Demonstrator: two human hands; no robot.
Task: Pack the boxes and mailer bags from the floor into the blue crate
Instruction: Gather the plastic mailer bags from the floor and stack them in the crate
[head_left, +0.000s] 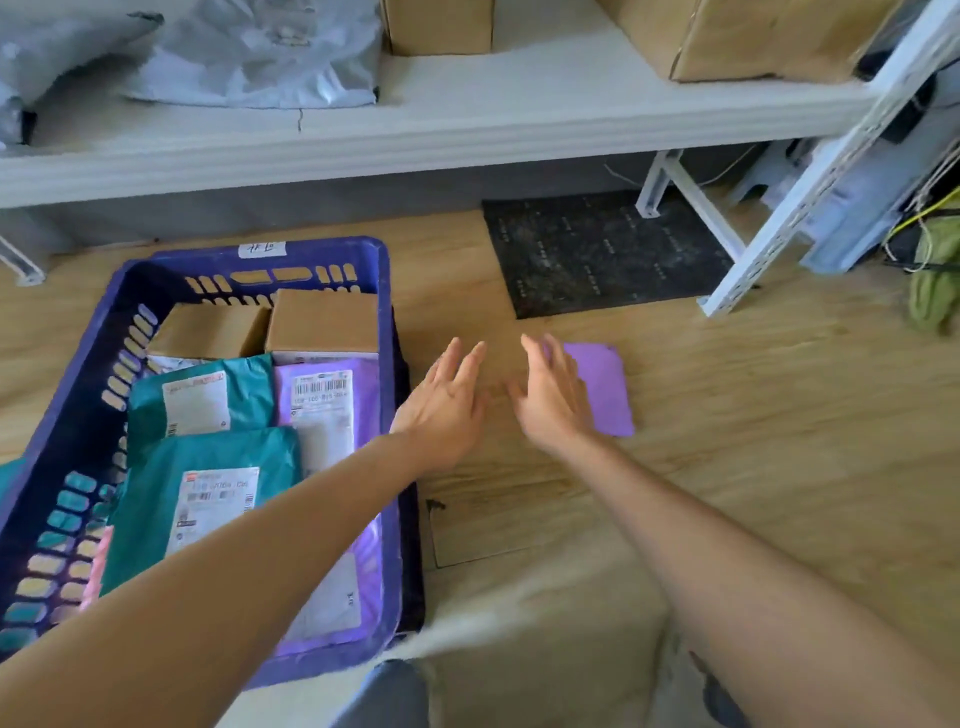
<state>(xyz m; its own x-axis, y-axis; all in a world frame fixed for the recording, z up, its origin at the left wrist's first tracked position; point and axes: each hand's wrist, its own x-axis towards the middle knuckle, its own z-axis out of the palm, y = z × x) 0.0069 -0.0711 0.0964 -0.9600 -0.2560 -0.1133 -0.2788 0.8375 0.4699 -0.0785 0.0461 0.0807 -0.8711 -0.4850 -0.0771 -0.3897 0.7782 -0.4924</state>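
**Both hands spread beside a purple bag on the floor**

A purple mailer bag (605, 387) lies flat on the wooden floor (753, 426), well right of the blue crate (385, 291). The right hand (550, 405) hangs over the bag's left edge with its fingers (540, 358) straight and released; whether they touch the bag cannot be told. The left hand (447, 410) is between crate and bag, fingers (470, 364) also straight and holding nothing. In the crate sit two cardboard boxes (322, 319) at the far end, with teal mailers (208, 457) and a labelled purple mailer (332, 415) nearer.
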